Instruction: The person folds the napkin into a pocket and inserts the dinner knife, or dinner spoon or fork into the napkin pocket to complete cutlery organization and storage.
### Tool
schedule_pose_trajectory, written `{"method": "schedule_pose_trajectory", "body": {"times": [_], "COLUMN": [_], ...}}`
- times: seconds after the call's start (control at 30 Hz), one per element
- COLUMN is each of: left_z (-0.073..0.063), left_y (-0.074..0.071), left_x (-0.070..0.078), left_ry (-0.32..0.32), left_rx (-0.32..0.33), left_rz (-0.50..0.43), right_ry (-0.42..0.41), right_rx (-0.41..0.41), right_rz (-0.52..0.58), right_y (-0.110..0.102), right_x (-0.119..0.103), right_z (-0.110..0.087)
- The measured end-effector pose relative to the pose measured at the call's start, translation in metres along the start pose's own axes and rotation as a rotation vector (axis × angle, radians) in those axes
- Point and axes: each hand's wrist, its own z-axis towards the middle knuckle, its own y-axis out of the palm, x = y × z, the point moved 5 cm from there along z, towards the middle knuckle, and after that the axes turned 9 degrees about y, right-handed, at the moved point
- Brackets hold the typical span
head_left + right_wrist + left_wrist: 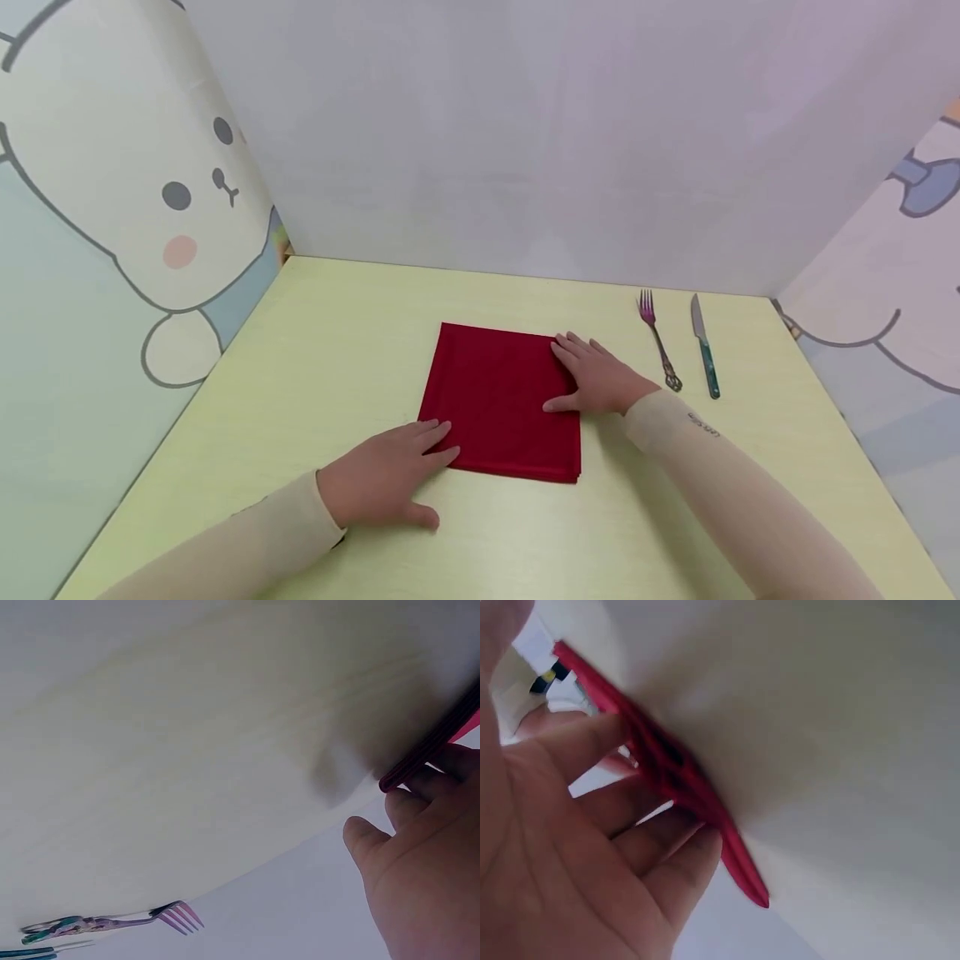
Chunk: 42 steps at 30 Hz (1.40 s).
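Observation:
A red cloth napkin (502, 400), folded into a layered square, lies flat on the table. My left hand (390, 477) rests at its near left corner, fingertips over the edge and thumb out on the tabletop. Across the far right corner lie the extended fingers of my right hand (600, 379), its thumb spread along the right side. In the left wrist view the stacked folds of the napkin (682, 780) show at the fingertips. The right wrist view has the napkin's dark folded edge (431, 746) just past the fingers.
Right of the napkin lie a fork (658, 337) with an ornate handle and a knife (705, 346) with a green handle, both tines and blade pointing away. A pale wall (510, 150) closes the far side of the light yellow table (337, 333); cartoon-printed panels (82, 300) flank it.

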Motion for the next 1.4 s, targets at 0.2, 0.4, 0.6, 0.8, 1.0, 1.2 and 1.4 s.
{"method": "schedule_pose_trajectory", "body": {"times": [0.2,0.4,0.6,0.8,1.0,1.2,1.4], "left_z": [-0.003,-0.013,-0.023,-0.028,-0.028,-0.026,-0.016], "left_y": [-0.002,0.000,0.008,0.011,0.008,0.006,-0.013], "left_x": [-0.008,-0.009,-0.010,-0.007,-0.006,-0.009,-0.014], "left_ry": [-0.109,-0.127,-0.114,-0.127,-0.119,-0.096,-0.084], "left_rx": [0.015,0.031,0.001,-0.022,-0.035,-0.022,0.035], "left_rz": [-0.137,-0.151,-0.161,-0.222,-0.221,-0.184,-0.142], "right_ry": [0.003,0.028,0.025,0.020,-0.002,-0.056,-0.066], "right_rx": [0.001,0.020,0.025,0.032,0.053,0.070,0.022], "right_rz": [-0.022,-0.024,0.003,-0.014,-0.023,-0.038,0.004], "right_y": [0.000,-0.002,-0.002,0.000,-0.001,-0.001,0.010], "right_x": [-0.004,-0.003,-0.001,0.002,0.002,-0.007,-0.018], "right_z": [-0.001,-0.002,-0.002,0.001,0.000,-0.019,-0.051]}}
